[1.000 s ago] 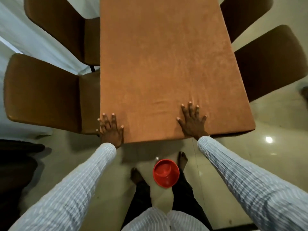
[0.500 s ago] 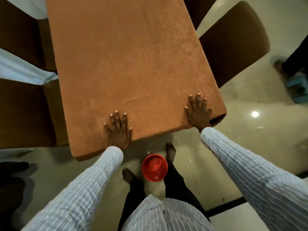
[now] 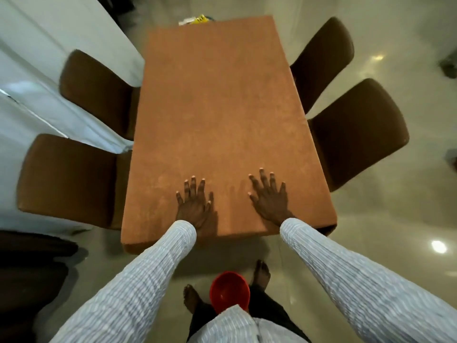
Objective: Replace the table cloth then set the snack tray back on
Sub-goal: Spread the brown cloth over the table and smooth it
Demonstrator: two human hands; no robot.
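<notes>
Both palms flat on the fresh cloth

Fingers (image 3: 193, 188) of the left hand (image 3: 194, 206) lie straight and spread, released, grasping nothing; the right hand (image 3: 269, 199) matches it, splayed and pressing down. Both rest on the orange table cloth (image 3: 217, 115) near the table's near edge, wrists low, striped sleeves (image 3: 138, 280) reaching forward from the body. The cloth looks soft, napped and light, likely to slide and ruck under a push, so it is best taken at its hem or corners. A red bowl-like dish (image 3: 228, 294), perhaps the snack tray, sits on the floor between the bare feet; it looks like light, rigid plastic, best lifted by its rim
</notes>
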